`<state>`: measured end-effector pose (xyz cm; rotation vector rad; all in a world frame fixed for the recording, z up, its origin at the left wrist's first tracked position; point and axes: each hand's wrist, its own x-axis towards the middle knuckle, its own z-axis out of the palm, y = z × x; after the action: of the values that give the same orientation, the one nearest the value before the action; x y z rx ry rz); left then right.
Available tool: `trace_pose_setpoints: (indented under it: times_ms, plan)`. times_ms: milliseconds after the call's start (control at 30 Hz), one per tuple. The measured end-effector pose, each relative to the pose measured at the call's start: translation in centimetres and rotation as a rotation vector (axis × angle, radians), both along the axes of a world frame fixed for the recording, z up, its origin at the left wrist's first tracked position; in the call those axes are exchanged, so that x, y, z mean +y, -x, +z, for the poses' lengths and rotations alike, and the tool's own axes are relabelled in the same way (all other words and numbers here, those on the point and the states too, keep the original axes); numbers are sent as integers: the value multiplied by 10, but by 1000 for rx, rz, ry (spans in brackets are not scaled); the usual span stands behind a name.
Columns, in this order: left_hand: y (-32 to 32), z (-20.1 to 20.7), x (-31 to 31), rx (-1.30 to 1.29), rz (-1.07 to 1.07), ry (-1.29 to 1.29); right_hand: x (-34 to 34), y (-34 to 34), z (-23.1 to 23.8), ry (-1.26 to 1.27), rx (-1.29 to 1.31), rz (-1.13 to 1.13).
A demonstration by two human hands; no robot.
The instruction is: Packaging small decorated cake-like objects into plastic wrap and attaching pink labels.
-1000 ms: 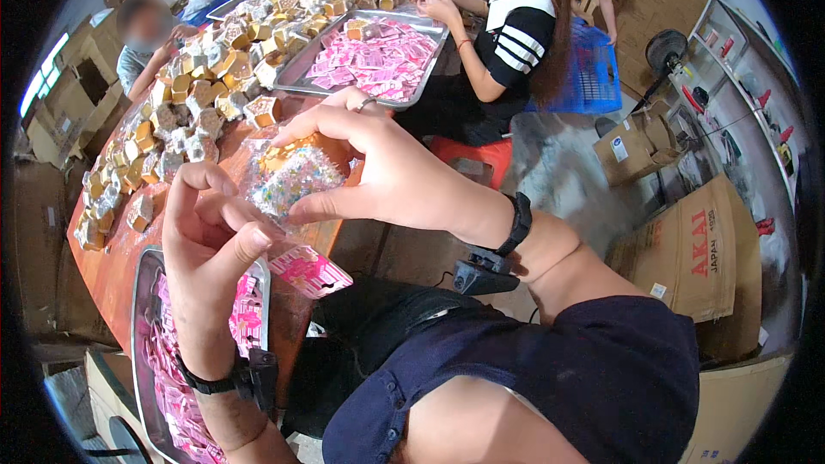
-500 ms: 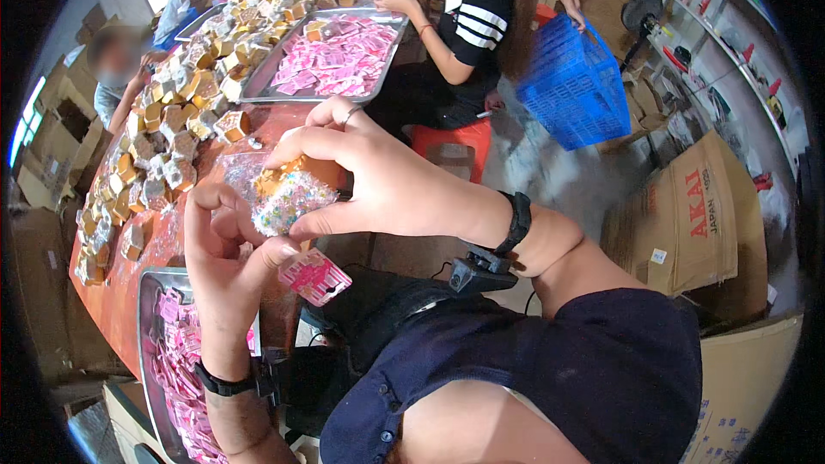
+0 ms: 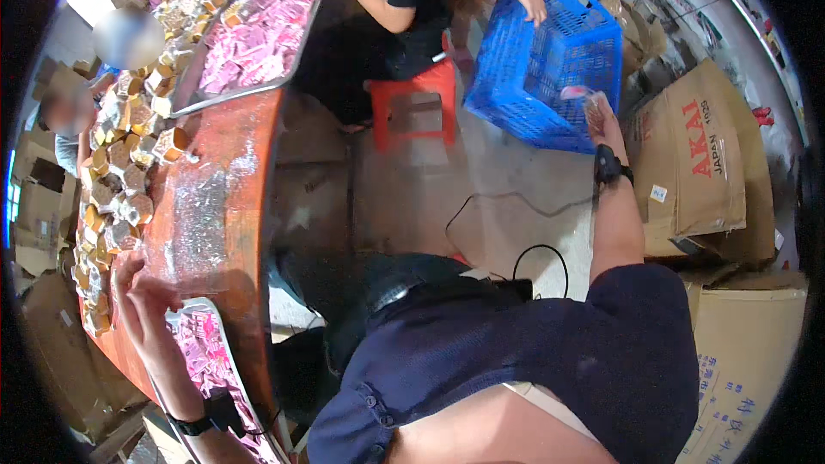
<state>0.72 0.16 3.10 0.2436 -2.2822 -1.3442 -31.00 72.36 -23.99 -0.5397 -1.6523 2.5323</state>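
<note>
My right arm is stretched out to the right, and my right hand (image 3: pixel 603 119) is at the near side of a blue plastic basket (image 3: pixel 524 77). A small pink piece (image 3: pixel 575 92) shows at its fingertips. The fingers are smeared, so whether they still grip it is unclear. My left hand (image 3: pixel 146 314), its fingers apart and holding nothing, is over the table edge beside a metal tray of pink printed cards (image 3: pixel 206 348). Many golden-brown, bun-like pieces in clear wrapping (image 3: pixel 120 206) lie heaped along the left of the red-brown table (image 3: pixel 232 155).
A second metal tray of pink cards (image 3: pixel 258 34) lies farther up the table. A co-worker in black and white sits on a red stool (image 3: pixel 414 103). Another person's hands hold the basket's far rim. Cardboard boxes (image 3: pixel 696 163) stand at the right, and a black cable (image 3: pixel 550 249) lies on the floor.
My right hand has swung from in front of me over to the basket at the right; the sprinkled bun-like piece is no longer plainly seen. My left hand has moved down-left and let go of the pink card.
</note>
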Motion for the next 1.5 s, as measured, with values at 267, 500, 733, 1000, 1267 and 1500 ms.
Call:
trace_pose_setpoints:
  times_ms: [267, 500, 733, 1000, 1267, 1500]
  plan:
    - [-14, 0, -9, -43, 167, -205, -19, -28, -177, -972, -199, 341]
    - [-37, 10, 3, -67, 176, -225, -150, -113, -176, -1787, -537, 816]
    - [-60, 24, 5, -153, 102, -334, -127, -106, -243, -1653, -462, 932]
    - [-97, 15, 6, -46, 258, -334, -225, -119, -154, -1703, -11, 1073]
    - [-151, 12, -10, -67, 225, -304, -260, -115, -209, -1589, -26, 1042]
    - [-184, 10, -10, -91, 530, -317, -293, -101, -201, -1410, -146, 1082]
